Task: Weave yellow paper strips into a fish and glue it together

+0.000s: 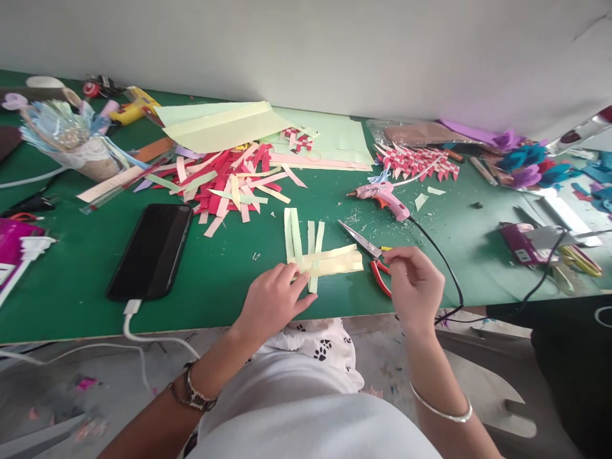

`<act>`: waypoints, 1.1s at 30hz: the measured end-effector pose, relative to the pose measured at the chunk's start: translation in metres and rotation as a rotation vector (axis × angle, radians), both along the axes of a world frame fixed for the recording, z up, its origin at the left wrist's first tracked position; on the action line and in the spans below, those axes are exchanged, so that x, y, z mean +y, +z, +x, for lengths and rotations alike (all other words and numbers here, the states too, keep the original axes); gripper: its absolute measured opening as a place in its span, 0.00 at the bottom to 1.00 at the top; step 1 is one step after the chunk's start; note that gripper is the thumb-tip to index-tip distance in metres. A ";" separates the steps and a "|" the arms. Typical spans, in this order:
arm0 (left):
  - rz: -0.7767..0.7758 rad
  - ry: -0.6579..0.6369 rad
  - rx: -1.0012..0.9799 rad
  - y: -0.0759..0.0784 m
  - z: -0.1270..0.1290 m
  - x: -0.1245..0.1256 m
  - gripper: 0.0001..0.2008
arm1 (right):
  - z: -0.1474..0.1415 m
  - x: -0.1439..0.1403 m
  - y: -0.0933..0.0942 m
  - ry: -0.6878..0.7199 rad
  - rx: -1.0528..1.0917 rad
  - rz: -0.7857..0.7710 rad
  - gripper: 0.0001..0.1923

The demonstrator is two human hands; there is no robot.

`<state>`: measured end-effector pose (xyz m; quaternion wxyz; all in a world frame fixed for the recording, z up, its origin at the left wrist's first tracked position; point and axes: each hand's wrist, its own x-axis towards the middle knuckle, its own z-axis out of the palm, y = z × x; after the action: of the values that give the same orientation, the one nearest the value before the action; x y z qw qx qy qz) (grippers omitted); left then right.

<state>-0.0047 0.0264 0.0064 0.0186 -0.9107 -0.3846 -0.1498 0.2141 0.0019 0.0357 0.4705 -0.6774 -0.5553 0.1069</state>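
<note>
1. Grip of L hand open, fingertips resting on crossed pale strips near bench edge; lifting too soon may shift 'em.
2. R hand curled, can't tell if holding anything; scissors adj., a bump could skew strips.
3. Glue gun beyond, nozzle facing L; if hot, cord snag might scorch paper, poss. skin.

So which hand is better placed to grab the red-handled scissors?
Probably the right hand: it's right beside the scissors, while the left hand rests on the pale strips.
</note>
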 end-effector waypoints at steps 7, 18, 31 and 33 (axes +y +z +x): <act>-0.112 0.035 0.012 0.000 0.005 0.007 0.15 | -0.021 0.043 -0.006 0.468 -0.361 -0.134 0.13; -0.160 0.009 -0.097 -0.005 0.006 0.013 0.14 | -0.027 0.121 -0.004 0.927 -0.748 -0.524 0.26; -0.247 0.019 -0.144 -0.009 0.003 0.014 0.14 | -0.023 0.140 0.017 1.034 -0.458 -0.655 0.09; -0.247 0.020 -0.153 -0.009 0.003 0.014 0.14 | -0.024 0.141 0.016 1.024 -0.389 -0.606 0.09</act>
<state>-0.0015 0.0401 -0.0027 -0.1214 -0.8882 -0.4092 -0.1699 0.1904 0.1431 0.0519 0.0369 -0.4357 -0.8300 0.3461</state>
